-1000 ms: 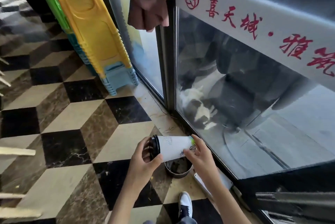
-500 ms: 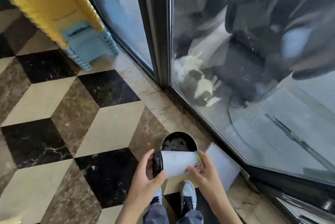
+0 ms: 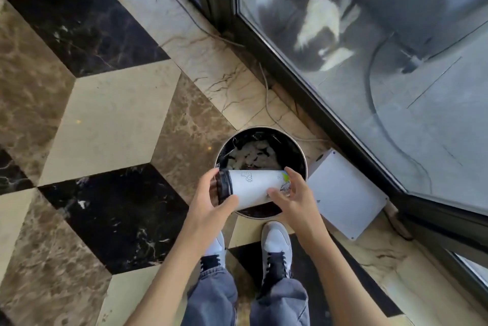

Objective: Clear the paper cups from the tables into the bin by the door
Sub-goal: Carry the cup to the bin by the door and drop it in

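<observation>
A white paper cup point(image 3: 253, 188) with a black lid lies on its side in the air, held at both ends. My left hand point(image 3: 211, 201) grips the lidded end and my right hand point(image 3: 293, 196) grips the base end. Straight below the cup stands a round metal bin point(image 3: 229, 144) lined with a black bag, with crumpled white rubbish inside. The cup hides the near part of the bin's opening.
A glass door point(image 3: 369, 61) in a dark frame runs along the right. A white flat box point(image 3: 346, 196) lies on the floor against the bin's right side. A thin cable point(image 3: 266, 103) trails along the door sill. My two shoes point(image 3: 276, 249) stand just before the bin on the patterned marble floor.
The view has tipped down and closed in on the bin. My hands have carried the sideways cup from short of the bin to over its opening.
</observation>
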A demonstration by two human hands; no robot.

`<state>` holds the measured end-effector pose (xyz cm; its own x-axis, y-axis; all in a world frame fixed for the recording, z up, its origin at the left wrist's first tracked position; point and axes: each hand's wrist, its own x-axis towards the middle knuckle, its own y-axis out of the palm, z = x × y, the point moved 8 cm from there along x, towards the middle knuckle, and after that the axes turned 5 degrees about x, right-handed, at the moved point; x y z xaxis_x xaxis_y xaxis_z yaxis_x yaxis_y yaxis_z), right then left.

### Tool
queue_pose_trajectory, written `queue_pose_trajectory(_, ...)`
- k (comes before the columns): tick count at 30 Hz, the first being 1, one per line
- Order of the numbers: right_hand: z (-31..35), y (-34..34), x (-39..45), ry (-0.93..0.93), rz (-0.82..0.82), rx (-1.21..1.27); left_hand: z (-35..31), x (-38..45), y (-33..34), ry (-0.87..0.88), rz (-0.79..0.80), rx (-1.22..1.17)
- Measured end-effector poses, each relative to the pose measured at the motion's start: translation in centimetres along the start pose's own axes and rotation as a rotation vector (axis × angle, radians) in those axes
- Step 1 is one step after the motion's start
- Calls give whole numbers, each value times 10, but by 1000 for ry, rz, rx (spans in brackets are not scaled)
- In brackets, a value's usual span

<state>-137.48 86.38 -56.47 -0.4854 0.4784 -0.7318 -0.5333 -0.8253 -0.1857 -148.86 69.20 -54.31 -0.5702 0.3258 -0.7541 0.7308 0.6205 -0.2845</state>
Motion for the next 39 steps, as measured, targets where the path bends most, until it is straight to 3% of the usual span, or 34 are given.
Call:
queue_pose_trajectory(11,-22,-4,41,0,-41,63,8,48,25,20,6,-42)
queue_pose_trajectory(19,32,-15,7,-97,-41,34,-24,11,-6,91,-76,-32)
queue_pose_trajectory(23,104,-21,-30,-196,-46,14,-78,-28,-40,179,-136,-21)
queue_pose_trajectory(28,234,-36,-102,-411,-66,-91,-191,-106,-92,382,-227,39)
queue_pose_trajectory(39,489,-72,-382,-838,-74,-100,-386,-386,-238,805,-491,-104)
